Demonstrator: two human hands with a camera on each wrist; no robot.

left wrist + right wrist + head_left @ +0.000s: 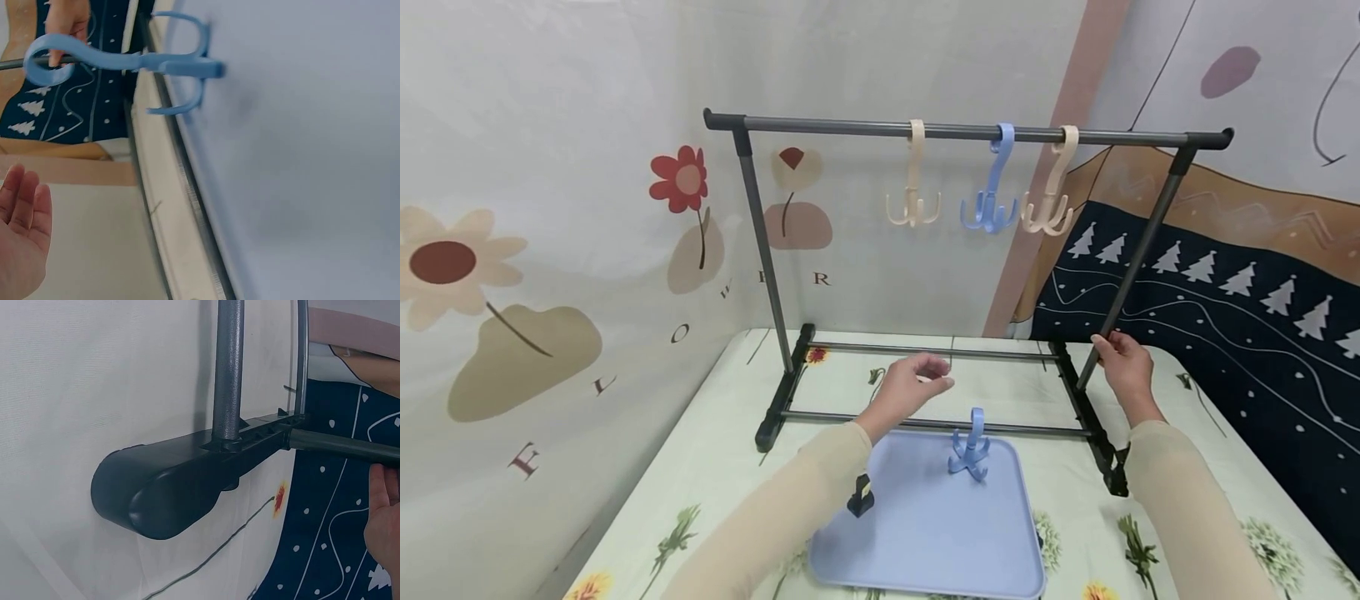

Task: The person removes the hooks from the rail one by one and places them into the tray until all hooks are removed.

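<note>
Your left hand [913,385] hovers empty, fingers loosely curled, above the blue hook [968,446] at frame centre; it looks light, rigid plastic, so pinch its stem. Your right hand [1123,367] grips the rack post [1138,262].

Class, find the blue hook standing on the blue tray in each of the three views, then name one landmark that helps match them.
Head: blue hook stands lower centre, at the blue tray's far edge.
Left wrist: blue hook lies sideways across the top left.
Right wrist: not in view.
Shared landmark: the dark rack upright and the navy tree-print cloth.
</note>
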